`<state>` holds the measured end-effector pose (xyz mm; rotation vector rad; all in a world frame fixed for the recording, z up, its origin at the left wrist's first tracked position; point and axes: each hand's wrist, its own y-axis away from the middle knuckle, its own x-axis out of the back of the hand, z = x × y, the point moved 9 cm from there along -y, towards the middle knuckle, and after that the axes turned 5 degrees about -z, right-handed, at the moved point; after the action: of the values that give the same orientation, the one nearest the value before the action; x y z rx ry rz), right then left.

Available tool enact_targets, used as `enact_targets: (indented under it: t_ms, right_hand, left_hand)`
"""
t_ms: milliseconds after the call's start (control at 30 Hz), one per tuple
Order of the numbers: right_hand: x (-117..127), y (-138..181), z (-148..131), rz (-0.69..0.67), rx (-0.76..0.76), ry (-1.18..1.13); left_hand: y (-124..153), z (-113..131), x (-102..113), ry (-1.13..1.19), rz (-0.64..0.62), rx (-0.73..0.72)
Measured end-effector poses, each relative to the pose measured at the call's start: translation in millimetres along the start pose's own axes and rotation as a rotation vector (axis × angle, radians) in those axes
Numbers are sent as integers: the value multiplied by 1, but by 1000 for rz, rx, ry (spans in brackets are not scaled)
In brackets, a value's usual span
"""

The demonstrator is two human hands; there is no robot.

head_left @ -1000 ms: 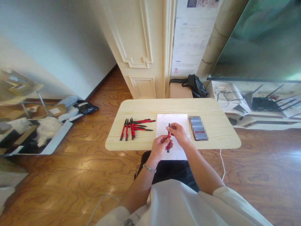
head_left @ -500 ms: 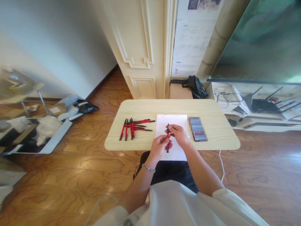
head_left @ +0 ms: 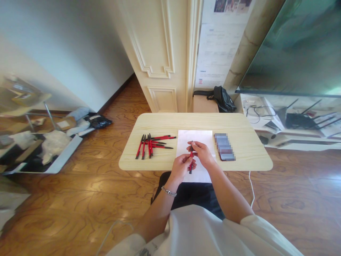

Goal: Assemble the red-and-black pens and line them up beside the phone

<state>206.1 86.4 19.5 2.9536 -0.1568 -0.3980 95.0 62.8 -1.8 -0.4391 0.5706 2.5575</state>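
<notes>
A red pen with black ends [head_left: 191,166] is held upright in the view over a white sheet of paper [head_left: 183,142]. My left hand [head_left: 182,166] pinches its red barrel near the lower end. At the upper black end, the fingers of my right hand [head_left: 200,151] are closed round the pen and hide part of it. To the left on the table, several like red-and-black pens [head_left: 149,147] lie in a loose, partly crossed group. Right of the paper lies a phone [head_left: 224,146], its screen blurred out.
The small pale wooden table [head_left: 197,121] has rounded corners. Behind it stand a cream door panel [head_left: 161,96] and a box with a black bag [head_left: 223,99]. A low white cabinet with a router [head_left: 298,121] is at the right. A white cable [head_left: 252,192] hangs below the table.
The right fingers have shifted slightly on the pen's upper end and now cover more of it. Both hands still hold the pen. The rest of the scene has barely shifted.
</notes>
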Motion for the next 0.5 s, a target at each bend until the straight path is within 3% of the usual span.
enact_targets:
  t_ms: [100, 333, 500]
  right_hand:
    - [0, -1, 0, -13, 25, -10]
    - [10, -3, 2, 142, 90, 167]
    - [9, -2, -2, 151, 91, 230]
  left_hand:
    - [-1, 1, 1, -14, 10, -10]
    - [-3, -1, 6, -117, 81, -71]
    - [-4, -3, 8, -121, 81, -73]
